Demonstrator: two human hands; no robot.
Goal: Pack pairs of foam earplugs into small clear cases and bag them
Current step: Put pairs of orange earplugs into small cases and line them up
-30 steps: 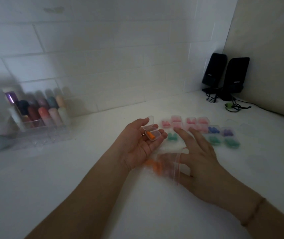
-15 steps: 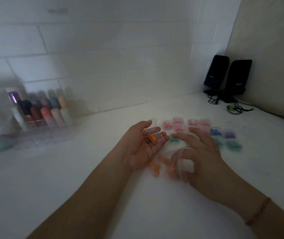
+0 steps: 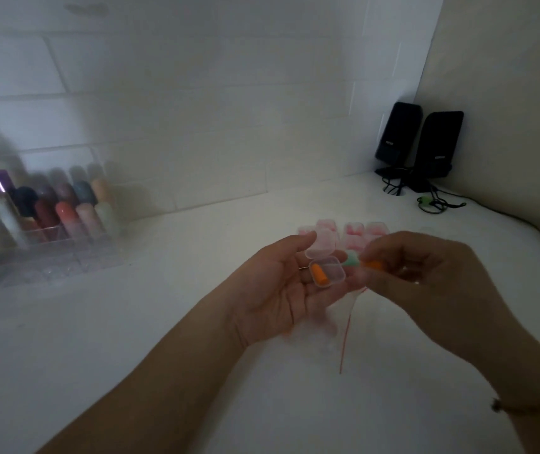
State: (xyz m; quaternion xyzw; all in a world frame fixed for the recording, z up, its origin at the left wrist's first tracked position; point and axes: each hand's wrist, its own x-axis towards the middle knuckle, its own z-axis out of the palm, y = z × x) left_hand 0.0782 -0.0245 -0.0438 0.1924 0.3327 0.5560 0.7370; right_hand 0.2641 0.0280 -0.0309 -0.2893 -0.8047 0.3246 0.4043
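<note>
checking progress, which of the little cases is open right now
The case resting on the left hand, lid flipped up with one orange earplug inside; the pink-filled cases behind look shut.

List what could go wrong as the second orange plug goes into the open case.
1. The open clear case lies loosely on the left hand's fingers with its lid up; a push could tip it and spill the orange earplug inside.
2. The right hand pinches the second orange earplug by a small part; it might slip onto the counter.
</note>
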